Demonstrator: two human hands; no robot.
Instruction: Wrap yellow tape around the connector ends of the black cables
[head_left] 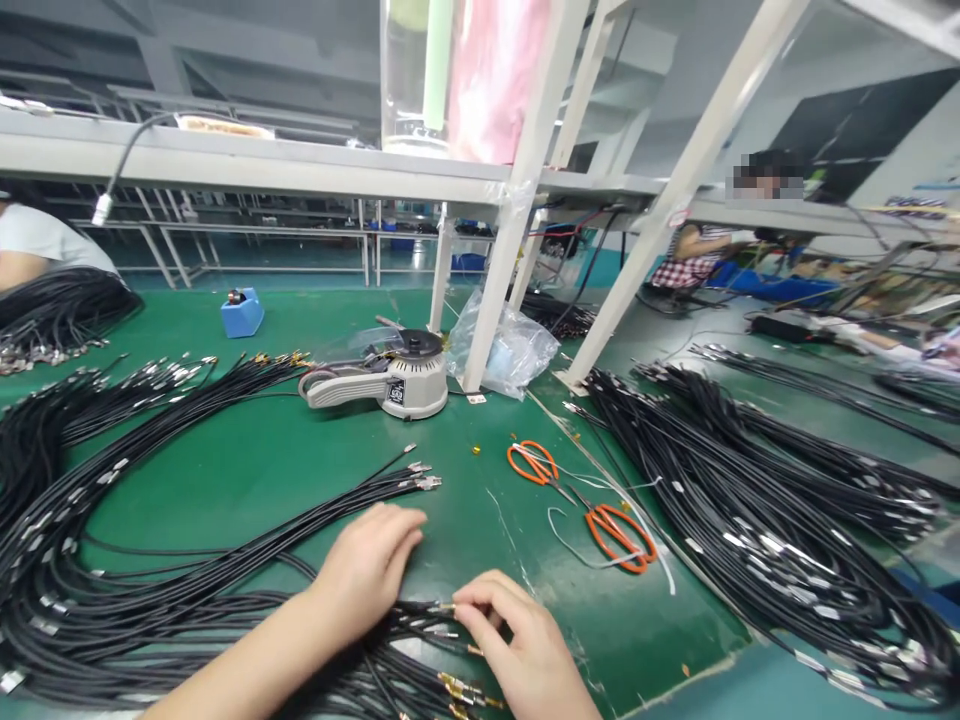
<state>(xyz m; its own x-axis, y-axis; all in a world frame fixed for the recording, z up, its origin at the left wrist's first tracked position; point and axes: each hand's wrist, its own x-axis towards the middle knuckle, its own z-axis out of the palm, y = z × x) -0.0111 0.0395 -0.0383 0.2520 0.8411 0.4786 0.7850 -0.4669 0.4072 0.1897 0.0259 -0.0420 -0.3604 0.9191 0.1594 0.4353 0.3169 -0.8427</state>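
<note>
My right hand (517, 640) pinches the metal end of a thin black cable (420, 606) between thumb and fingertips. To its left, my left hand (367, 560) is closed, fingers curled together, just above the same bundle of black cables (247, 620). What it holds, if anything, is hidden by the hand. Brass-coloured connectors (461, 690) tip several cable ends below the hands. Another group of cables, with silvery connectors (427, 480), lies beyond my left hand.
Orange-handled scissors (619, 540) and white ties (585, 555) lie right of my hands. A grey round tape dispenser (416, 385) stands behind, near a clear plastic bag (517, 345) and a blue holder (242, 313). More cable bundles (720, 480) lie right. Co-workers sit farther off.
</note>
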